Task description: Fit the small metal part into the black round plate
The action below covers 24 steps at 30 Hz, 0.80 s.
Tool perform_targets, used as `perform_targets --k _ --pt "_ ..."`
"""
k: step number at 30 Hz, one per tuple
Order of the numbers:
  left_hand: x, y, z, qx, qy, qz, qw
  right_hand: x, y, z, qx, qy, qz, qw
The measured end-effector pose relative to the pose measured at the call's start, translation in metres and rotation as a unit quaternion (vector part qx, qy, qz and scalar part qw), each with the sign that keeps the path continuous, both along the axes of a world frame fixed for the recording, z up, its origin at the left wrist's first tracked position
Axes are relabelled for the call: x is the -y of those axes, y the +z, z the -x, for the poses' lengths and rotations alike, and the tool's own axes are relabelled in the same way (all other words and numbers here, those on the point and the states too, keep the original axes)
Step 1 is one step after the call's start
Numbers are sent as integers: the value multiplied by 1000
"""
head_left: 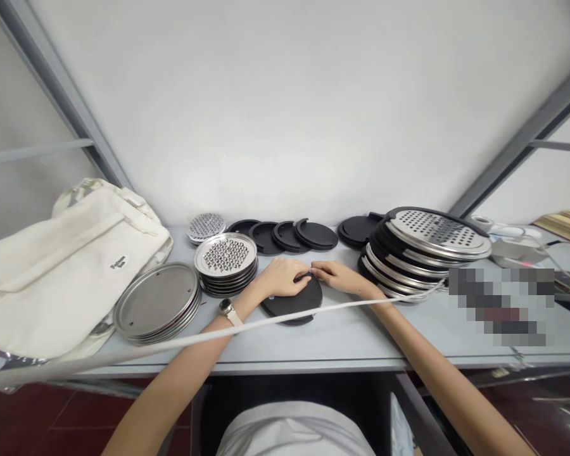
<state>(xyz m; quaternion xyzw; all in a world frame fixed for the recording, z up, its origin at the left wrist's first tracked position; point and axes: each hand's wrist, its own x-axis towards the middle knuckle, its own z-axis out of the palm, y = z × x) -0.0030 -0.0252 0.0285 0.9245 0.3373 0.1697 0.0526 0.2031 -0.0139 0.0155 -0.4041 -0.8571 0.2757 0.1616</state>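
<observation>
1. A pale grey tabletop (356, 342) stands against a plain white wall (289, 114), between grey metal posts; dark red floor tiles (76, 408) show below.
2. A flat, round black disc (300, 301) lies near the tabletop's front edge, centrally.
3. The left hand (285, 277) rests over it, fingers curled; whether they grip, I cannot tell.
4. The right hand (332, 275) has its fingertips drawn together at the disc's far edge; what they pinch is unclear.
5. A cream fabric bag (76, 272) lies left.
</observation>
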Motion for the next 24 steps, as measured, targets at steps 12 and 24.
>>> perform_targets --k 12,24 --pt "-5 -6 -2 -4 21 -2 1000 -1 -1 1 3 9 -17 1000" --pt "-5 -5 -2 -5 21 0 1000 1 -2 1 5 -9 -18 1000"
